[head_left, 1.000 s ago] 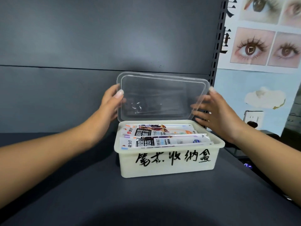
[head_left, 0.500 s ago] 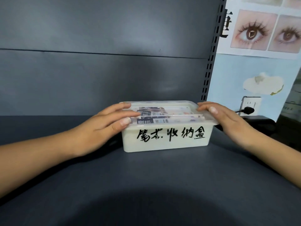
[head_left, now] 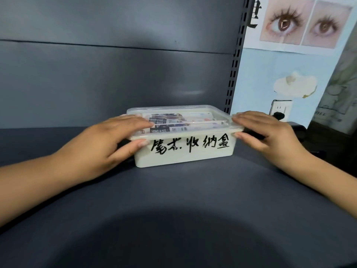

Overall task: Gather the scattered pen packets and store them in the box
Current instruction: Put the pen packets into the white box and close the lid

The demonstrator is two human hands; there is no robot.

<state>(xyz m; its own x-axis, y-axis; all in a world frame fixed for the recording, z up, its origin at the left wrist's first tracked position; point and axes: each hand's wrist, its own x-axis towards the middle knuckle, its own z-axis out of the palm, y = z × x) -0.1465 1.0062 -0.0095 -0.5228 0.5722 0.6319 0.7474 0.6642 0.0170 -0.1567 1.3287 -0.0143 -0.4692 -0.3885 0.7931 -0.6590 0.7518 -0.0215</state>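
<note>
1 white box [head_left: 183,153] sits on the dark shelf [head_left: 173,209], long axis running left to right, its handwritten side facing the camera. 1 clear lid [head_left: 202,113] covers it, with several pen packets [head_left: 173,122] lying lengthwise inside. 2 hands flank it: left hand [head_left: 108,144] and right hand [head_left: 270,132] each clasp an end, fingers on the lid, thumb under the rim.
</note>
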